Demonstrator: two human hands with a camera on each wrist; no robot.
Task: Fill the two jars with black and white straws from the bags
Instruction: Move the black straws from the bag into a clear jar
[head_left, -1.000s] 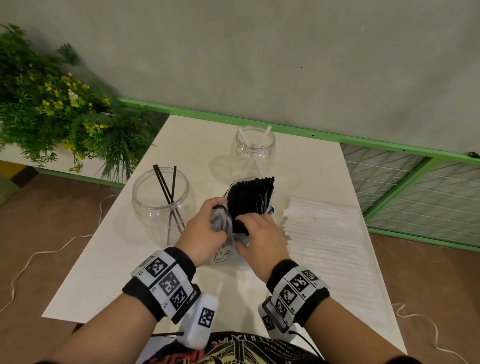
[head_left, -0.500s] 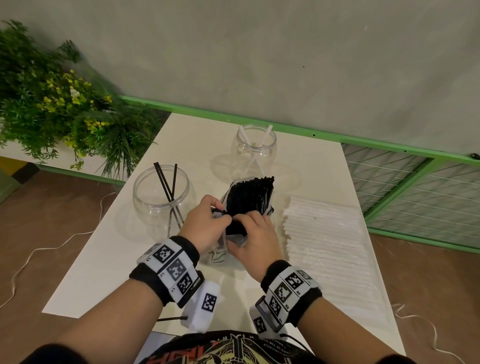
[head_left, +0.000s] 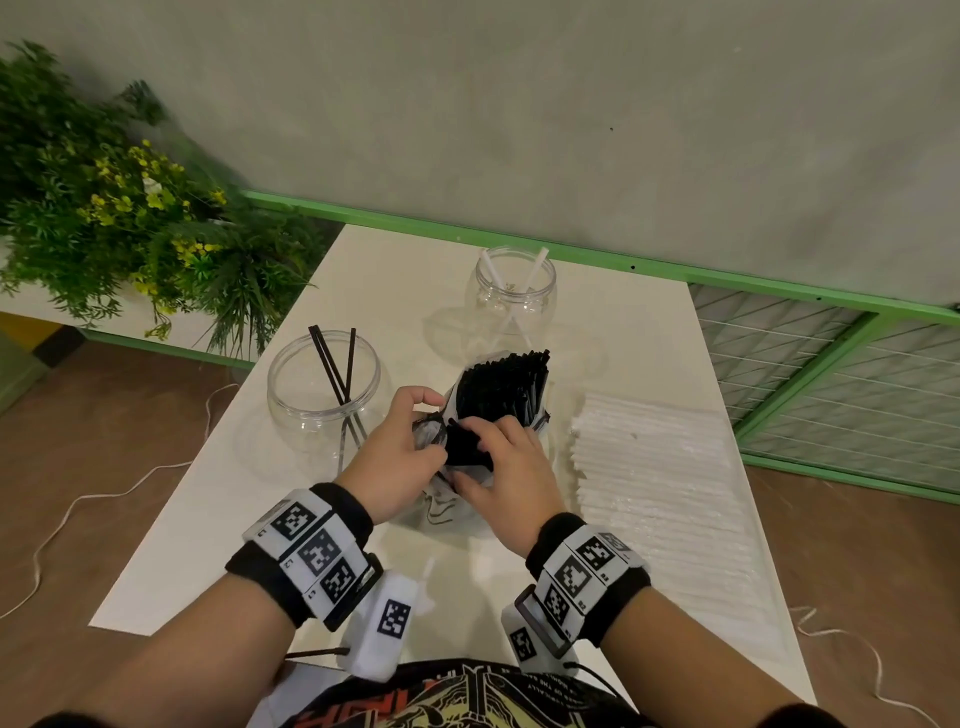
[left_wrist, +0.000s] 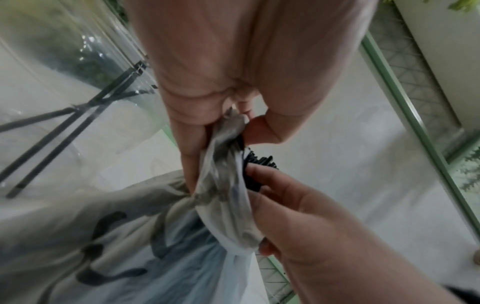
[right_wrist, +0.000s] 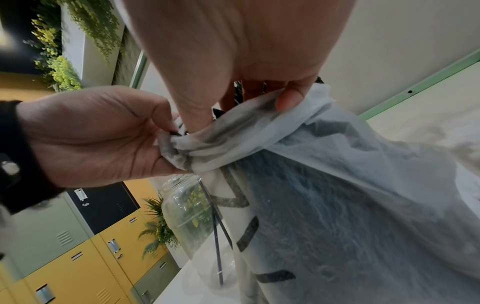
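Over table (head_left: 395, 291), both hands pinching bag (right_wrist: 337, 185)

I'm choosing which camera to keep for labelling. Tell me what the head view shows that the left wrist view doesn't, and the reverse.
Only the head view shows the far jar with two white straws and the bag of white straws lying on the table.

Only the left wrist view shows the left hand pinching the bunched bag edge between thumb and fingers.

Both show the near jar with black straws, the bag of black straws and the right hand at its mouth.
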